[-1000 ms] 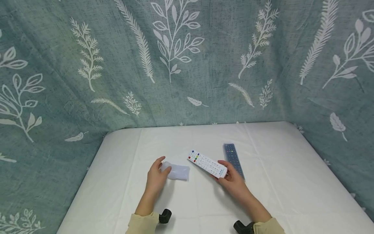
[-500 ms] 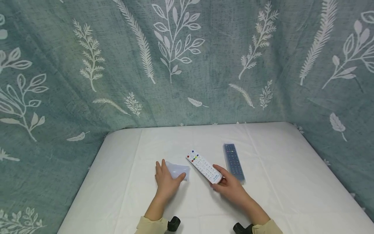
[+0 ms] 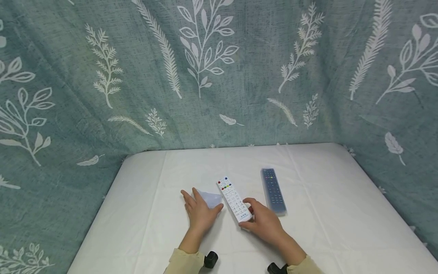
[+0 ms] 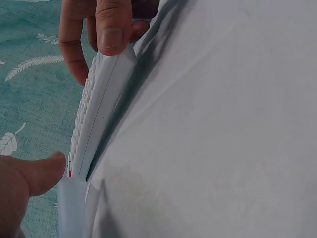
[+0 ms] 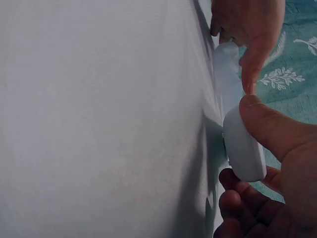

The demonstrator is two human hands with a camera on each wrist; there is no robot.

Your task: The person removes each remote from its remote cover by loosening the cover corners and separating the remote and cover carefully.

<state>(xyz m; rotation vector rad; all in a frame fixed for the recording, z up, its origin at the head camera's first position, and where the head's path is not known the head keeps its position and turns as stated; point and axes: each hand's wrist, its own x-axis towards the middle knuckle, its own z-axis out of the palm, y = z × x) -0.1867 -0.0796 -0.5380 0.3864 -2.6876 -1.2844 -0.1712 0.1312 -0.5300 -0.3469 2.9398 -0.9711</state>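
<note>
- Long white plastic remote control with coloured buttons [image 3: 234, 198]: lies near the middle of the table, slightly toward the front, button face up, its near end in the right hand [image 3: 263, 224]. Thumb and curled fingers pinch that end from both sides, plainly so in the right wrist view [image 5: 242, 146]; an end grip leaves most of the body free.
- Translucent, soft, pale sleeve-like cover [image 3: 209, 198]: flat on the cloth just left of the remote. The left hand [image 3: 200, 213] rests on it, fingers fairly straight and spread, pressing rather than gripping. Judged: held flat so it does not slide.
- In the left wrist view the remote's far, red-buttoned end [image 4: 96, 114] sits right beside the cover's edge [image 4: 72, 208]; whether they touch, cannot tell.
- Second remote, dark with a clear cover over it [image 3: 273, 190]: lies just right of the right hand, apart from it.
- White cloth-covered table [image 3: 325, 213]; teal curtain with white leaf print [image 3: 219, 68] hangs behind and at both sides.
- Nothing stands between remote and cover.
</note>
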